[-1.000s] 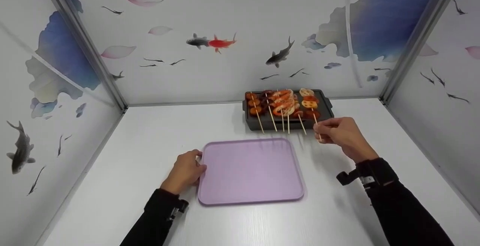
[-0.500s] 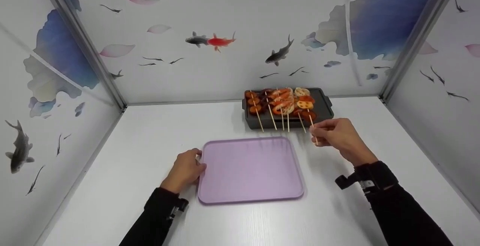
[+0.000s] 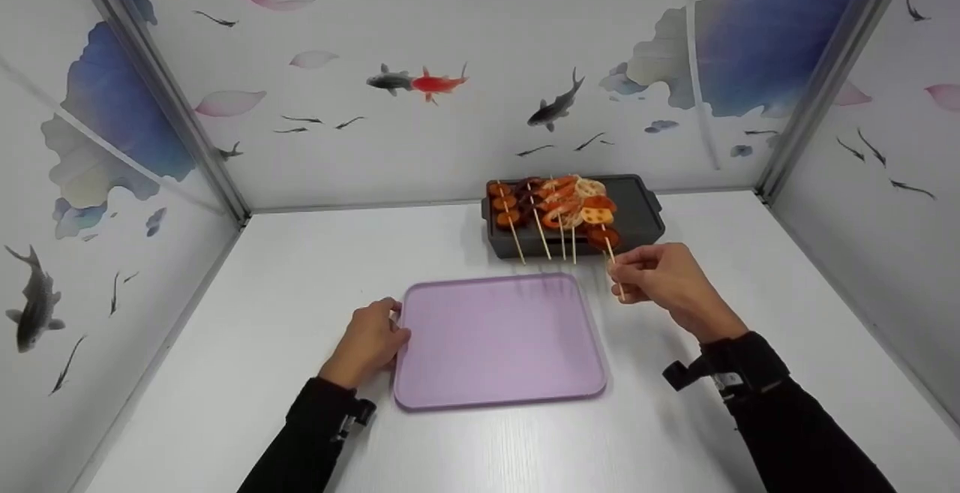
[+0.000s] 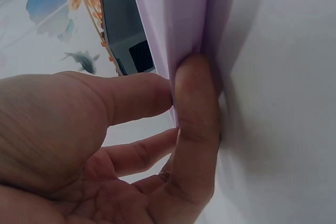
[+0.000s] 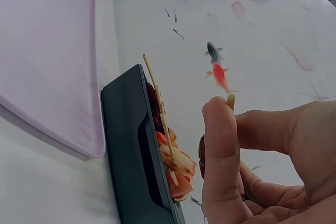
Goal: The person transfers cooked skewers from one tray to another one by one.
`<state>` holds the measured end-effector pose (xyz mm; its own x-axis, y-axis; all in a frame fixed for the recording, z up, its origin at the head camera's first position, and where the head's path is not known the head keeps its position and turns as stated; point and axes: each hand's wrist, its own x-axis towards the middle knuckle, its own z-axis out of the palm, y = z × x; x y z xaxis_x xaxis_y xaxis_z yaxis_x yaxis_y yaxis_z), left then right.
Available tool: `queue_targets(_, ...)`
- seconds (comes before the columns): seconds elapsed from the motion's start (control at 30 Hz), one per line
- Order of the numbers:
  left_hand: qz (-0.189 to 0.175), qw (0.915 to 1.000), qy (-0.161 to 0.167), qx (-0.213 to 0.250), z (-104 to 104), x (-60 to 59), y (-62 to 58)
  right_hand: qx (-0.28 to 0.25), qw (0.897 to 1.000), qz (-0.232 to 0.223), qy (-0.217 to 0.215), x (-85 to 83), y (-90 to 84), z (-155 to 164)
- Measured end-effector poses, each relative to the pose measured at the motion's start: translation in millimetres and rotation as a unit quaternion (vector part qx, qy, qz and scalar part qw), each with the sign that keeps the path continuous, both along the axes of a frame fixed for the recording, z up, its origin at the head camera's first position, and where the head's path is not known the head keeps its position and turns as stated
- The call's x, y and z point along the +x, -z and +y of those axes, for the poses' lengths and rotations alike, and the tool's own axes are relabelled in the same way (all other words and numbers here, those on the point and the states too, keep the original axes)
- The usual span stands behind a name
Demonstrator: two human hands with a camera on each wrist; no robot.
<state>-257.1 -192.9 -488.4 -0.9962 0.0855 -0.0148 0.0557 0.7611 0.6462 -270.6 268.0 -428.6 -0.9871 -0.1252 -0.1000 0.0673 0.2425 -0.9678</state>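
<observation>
The flat rectangular lilac plastic tray (image 3: 499, 339) lies in the middle of the white desk (image 3: 225, 373), and everything else is placed from it. At the tray's left edge rests the left hand (image 3: 367, 341); the left wrist view shows its thumb and fingers (image 4: 195, 129) pinching the tray's rim, thumb on the upper face and a finger against the edge. Behind the tray, toward the far wall and slightly to its right, stands the dark grey rectangular grill pan (image 3: 637, 211), loaded on its left half with wooden skewers of orange shrimp, sausage rounds and lotus-root slices (image 3: 551, 208), their sticks jutting over the pan's near rim toward the tray. Just off the tray's far right corner hovers the right hand (image 3: 664, 279), its fingers (image 5: 220, 145) closed on the bare end of a thin wooden skewer of lotus root and red slices (image 3: 600, 224), whose loaded end lies over the pan's near edge, tilted up and away from the tray. Both forearms wear black sleeves (image 3: 795, 433). Panels printed with fish and petals (image 3: 420, 84) enclose the desk behind the pan and on both sides.
</observation>
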Motion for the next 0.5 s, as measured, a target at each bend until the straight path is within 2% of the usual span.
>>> queue_targets(0.5, -0.025, 0.9988, -0.009, 0.041, -1, -1.5, 1.9, -0.004, 1.000, 0.013, -0.015, 13.4, 2.9, -24)
